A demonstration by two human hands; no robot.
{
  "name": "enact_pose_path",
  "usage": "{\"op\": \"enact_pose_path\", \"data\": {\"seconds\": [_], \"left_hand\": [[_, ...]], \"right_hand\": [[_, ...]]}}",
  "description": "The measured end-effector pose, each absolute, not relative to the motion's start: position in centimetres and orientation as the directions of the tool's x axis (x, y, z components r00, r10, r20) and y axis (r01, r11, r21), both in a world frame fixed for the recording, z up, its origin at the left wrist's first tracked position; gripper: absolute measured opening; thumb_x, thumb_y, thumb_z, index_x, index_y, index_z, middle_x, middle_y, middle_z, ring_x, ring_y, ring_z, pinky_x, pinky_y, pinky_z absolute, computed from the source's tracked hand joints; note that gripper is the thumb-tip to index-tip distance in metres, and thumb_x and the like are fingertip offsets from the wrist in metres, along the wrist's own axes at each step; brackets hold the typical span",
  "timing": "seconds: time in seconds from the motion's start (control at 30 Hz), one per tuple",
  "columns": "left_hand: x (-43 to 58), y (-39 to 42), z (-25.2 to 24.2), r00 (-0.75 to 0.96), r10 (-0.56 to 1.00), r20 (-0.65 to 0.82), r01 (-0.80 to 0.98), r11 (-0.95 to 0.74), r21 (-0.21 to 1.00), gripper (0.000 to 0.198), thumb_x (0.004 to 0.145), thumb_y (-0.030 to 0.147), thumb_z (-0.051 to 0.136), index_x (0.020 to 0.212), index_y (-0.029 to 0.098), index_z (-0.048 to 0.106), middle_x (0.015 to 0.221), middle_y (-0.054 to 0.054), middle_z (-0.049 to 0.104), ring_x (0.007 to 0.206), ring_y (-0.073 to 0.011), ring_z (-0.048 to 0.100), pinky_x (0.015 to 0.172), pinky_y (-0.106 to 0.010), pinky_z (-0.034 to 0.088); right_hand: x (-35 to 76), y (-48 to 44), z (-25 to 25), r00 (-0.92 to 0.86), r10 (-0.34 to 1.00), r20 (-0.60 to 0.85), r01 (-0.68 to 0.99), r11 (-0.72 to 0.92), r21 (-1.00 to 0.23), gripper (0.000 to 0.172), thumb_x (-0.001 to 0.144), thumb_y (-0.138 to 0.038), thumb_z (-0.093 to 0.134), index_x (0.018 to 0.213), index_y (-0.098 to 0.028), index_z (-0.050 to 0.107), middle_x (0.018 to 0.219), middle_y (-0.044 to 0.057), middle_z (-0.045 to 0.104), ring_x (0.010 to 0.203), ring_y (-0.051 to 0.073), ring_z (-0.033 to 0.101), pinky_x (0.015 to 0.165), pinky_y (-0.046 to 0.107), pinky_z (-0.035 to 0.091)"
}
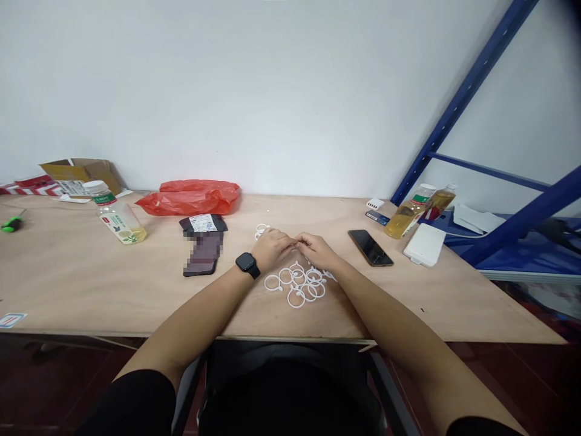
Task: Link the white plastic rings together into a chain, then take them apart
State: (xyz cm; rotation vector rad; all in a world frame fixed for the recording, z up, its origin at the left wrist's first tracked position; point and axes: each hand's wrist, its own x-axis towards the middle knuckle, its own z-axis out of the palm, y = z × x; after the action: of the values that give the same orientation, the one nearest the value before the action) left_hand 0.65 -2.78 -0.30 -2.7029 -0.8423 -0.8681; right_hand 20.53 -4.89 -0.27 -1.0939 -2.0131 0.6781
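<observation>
My left hand point(271, 248) and my right hand point(318, 251) meet fingertip to fingertip over a plywood table point(136, 290). Both are pinched closed on a small white piece between them, too small to name for sure; it looks like one of the white plastic rings. A pile of several white rings point(297, 283) lies on the table just below my hands. One or two more white rings point(261, 231) sit just beyond my left hand. A black smartwatch point(247, 264) is on my left wrist.
A dark phone point(370, 247) and a white power bank point(425, 244) lie to the right, with two bottles point(411, 213) of yellow liquid behind. Left: a dark phone point(202, 254), black packet point(203, 223), red plastic bag point(190, 197), bottle point(115, 215), cardboard box point(82, 172). Blue shelving point(499, 200) stands at right.
</observation>
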Motion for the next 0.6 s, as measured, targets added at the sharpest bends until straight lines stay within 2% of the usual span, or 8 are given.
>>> {"op": "enact_pose_path", "data": {"seconds": [0.13,0.3,0.43,0.6], "left_hand": [[0.33,-2.63,-0.13,0.615,0.488,0.62,0.587,-0.808,0.054,0.023,0.098,0.031,0.051,0.099,0.021,0.071,0.086,-0.005,0.073,0.081,-0.0179,0.063,0.078,-0.035,0.038],[0.5,-2.77,-0.06,0.619,0.502,0.604,0.599,-0.799,0.051,0.022,0.095,0.03,0.053,0.088,0.02,0.072,0.082,-0.005,0.073,0.079,-0.0179,0.063,0.078,-0.036,0.038],[0.88,-3.17,0.06,0.624,0.516,0.586,0.602,-0.796,0.06,0.023,0.094,0.031,0.053,0.086,0.02,0.072,0.08,-0.004,0.072,0.078,-0.0181,0.063,0.079,-0.036,0.039],[1.12,-3.44,0.24,0.603,0.536,0.591,0.612,-0.786,0.089,0.021,0.091,0.028,0.054,0.083,0.02,0.071,0.078,-0.005,0.072,0.079,-0.0188,0.063,0.081,-0.037,0.04]], "right_hand": [[20.33,-4.96,-0.25,-0.319,0.857,0.404,0.403,0.508,-0.761,0.024,0.084,-0.025,0.056,0.102,-0.021,0.072,0.091,0.002,0.073,0.083,0.016,0.066,0.078,0.028,0.05],[20.2,-4.89,-0.43,-0.266,0.869,0.417,0.419,0.493,-0.762,0.024,0.081,-0.025,0.056,0.097,-0.02,0.075,0.091,0.004,0.075,0.081,0.017,0.069,0.077,0.028,0.052],[19.99,-4.99,-0.3,-0.227,0.879,0.419,0.469,0.476,-0.744,0.025,0.077,-0.02,0.055,0.092,-0.018,0.076,0.085,0.004,0.075,0.077,0.016,0.068,0.074,0.027,0.053],[19.87,-5.1,0.05,-0.213,0.876,0.434,0.482,0.48,-0.733,0.028,0.074,-0.016,0.054,0.09,-0.019,0.076,0.086,0.004,0.076,0.079,0.018,0.069,0.077,0.029,0.053]]}}
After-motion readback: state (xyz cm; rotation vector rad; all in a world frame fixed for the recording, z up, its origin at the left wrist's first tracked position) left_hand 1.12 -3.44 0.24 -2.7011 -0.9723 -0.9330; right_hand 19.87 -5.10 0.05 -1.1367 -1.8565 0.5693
